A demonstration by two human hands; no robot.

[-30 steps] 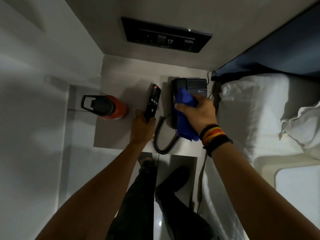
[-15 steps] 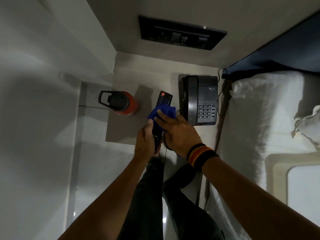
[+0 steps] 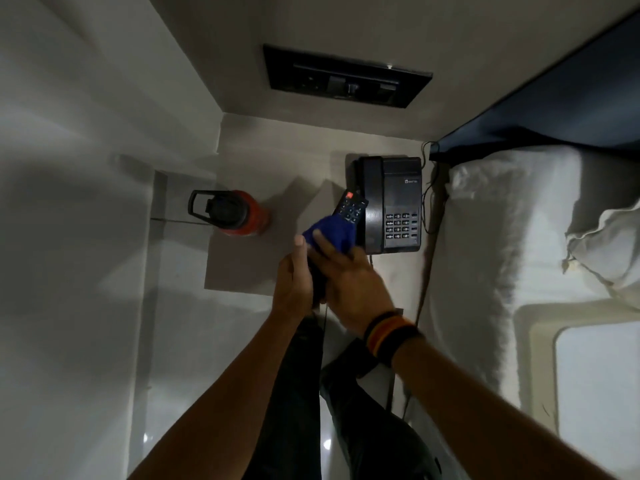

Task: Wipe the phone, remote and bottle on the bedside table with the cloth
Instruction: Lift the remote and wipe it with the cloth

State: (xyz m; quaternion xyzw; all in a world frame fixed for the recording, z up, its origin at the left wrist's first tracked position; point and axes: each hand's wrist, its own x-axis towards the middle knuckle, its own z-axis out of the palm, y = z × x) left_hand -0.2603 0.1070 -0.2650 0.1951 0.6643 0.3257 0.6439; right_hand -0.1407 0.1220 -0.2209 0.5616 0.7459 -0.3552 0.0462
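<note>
My left hand (image 3: 292,278) grips the lower end of the black remote (image 3: 351,207) and holds it lifted above the bedside table (image 3: 249,268). My right hand (image 3: 349,278) presses the blue cloth (image 3: 332,233) around the remote's middle; only the remote's top end with the red button shows. The black desk phone (image 3: 391,206) sits at the table's right side, handset on its cradle. A red bottle (image 3: 239,214) with a black lid and carry loop stands at the table's left edge.
A bed with white bedding (image 3: 502,258) and a pillow (image 3: 609,244) fills the right side. A dark wall panel (image 3: 346,77) is above the table. Phone cords (image 3: 427,216) hang between table and bed. My legs (image 3: 311,393) stand on the glossy floor below.
My right hand left the phone with the cloth and came onto the remote. My left hand lifted the remote off the table and tilted its top toward the phone.
</note>
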